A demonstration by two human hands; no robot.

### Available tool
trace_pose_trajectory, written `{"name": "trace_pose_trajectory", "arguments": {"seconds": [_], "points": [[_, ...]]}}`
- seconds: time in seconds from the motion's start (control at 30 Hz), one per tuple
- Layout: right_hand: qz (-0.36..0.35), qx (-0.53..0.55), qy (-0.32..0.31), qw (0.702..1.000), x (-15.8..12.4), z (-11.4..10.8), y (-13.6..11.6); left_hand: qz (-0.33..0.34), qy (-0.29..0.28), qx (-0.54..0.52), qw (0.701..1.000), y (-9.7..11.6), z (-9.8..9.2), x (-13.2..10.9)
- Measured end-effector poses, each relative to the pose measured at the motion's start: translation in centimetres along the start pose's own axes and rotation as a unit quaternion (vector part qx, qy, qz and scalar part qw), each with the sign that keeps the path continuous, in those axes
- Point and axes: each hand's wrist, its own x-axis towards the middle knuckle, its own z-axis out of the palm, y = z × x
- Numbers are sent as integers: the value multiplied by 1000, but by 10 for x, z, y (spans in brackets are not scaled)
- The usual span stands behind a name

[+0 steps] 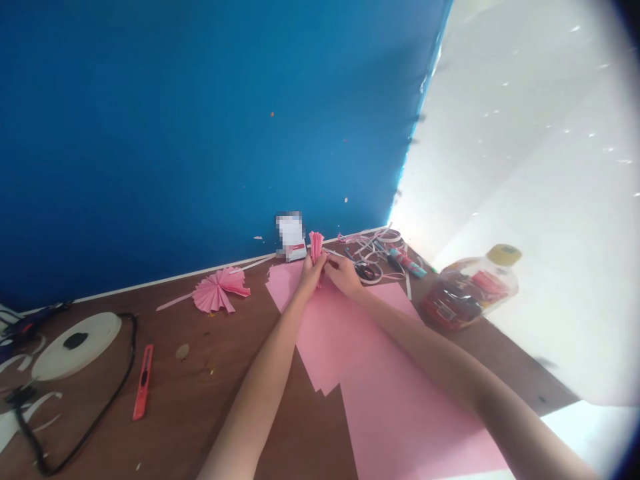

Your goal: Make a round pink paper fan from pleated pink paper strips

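Both my hands meet at the far side of a brown table (210, 400), just in front of a blue wall. My left hand (311, 275) pinches a pleated pink paper strip (316, 244) that stands upright like a small folded fan. My right hand (343, 272) is closed against the base of the same strip. Under my forearms lie several sheets of pink paper (385, 387). A finished pink paper fan (219, 291) lies open on the table to the left of my hands.
Black scissors (367, 271) and curled paper strips lie right of my hands. A plastic jar (470, 293) on its side holds small items. On the left are a red utility knife (143, 381), a white tape roll (75, 344) and a black cord (90, 420).
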Motion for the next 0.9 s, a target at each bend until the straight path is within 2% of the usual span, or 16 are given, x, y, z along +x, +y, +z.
{"name": "trace_pose_trajectory", "arguments": {"seconds": [0.1, 0.23, 0.37, 0.47, 0.57, 0.7, 0.8, 0.9], "points": [[37, -44, 43, 997, 12, -14, 7, 2, -4, -11, 1000, -5, -2, 2], [61, -195, 69, 976, 27, -42, 26, 9, -24, -61, 998, -10, -3, 7], [56, -365, 35, 929, 28, -57, 40, 14, -41, -98, 994, -12, -3, 10], [60, -428, 10, 902, 23, -57, 43, 16, -40, -121, 992, -10, -4, 10], [69, -441, -3, 895, 21, -54, 45, 0, -50, -111, 993, -7, -4, 8], [76, -428, 4, 901, 25, -57, 47, -7, -60, -89, 994, -4, -1, 4], [64, -392, 31, 917, 32, -61, 48, 6, -63, -81, 995, -4, 0, 3], [49, -297, 70, 951, 39, -67, 43, 7, -58, -76, 995, -5, 1, 3]]}}
